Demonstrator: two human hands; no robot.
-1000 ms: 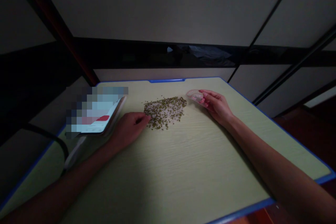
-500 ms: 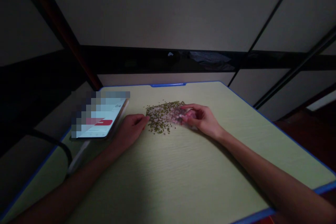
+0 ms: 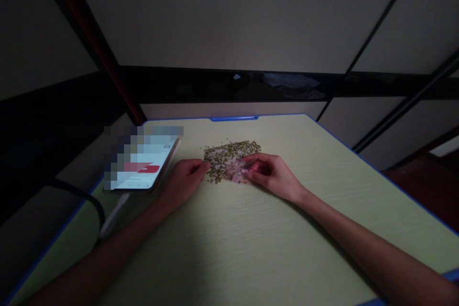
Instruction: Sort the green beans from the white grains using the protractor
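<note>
A clear plastic bag [image 3: 234,170] with pink marks lies flat among small green grains [image 3: 218,173] that look like mung beans. Grains spread over and around the bag; I cannot tell which are inside it. My left hand [image 3: 187,175] is closed, thumb and forefinger pinched at the bag's left edge. On the other side, my right hand [image 3: 274,174] curls its fingers round the bag's bunched pink end, with thumb and forefinger towards the grains. Its palm side is partly hidden.
The pale table [image 3: 251,244] has a blue rim and a blue handle [image 3: 234,118] at its far edge. A lit phone [image 3: 143,167], partly blurred out, leans at the left with a white cable [image 3: 114,215]. Behind the table stand pale cabinet panels [image 3: 222,14].
My right hand has moved slightly down towards the near edge of the grains, the bag's pink end moving with it. My left hand keeps its pinch. The whole view has shifted slightly.
</note>
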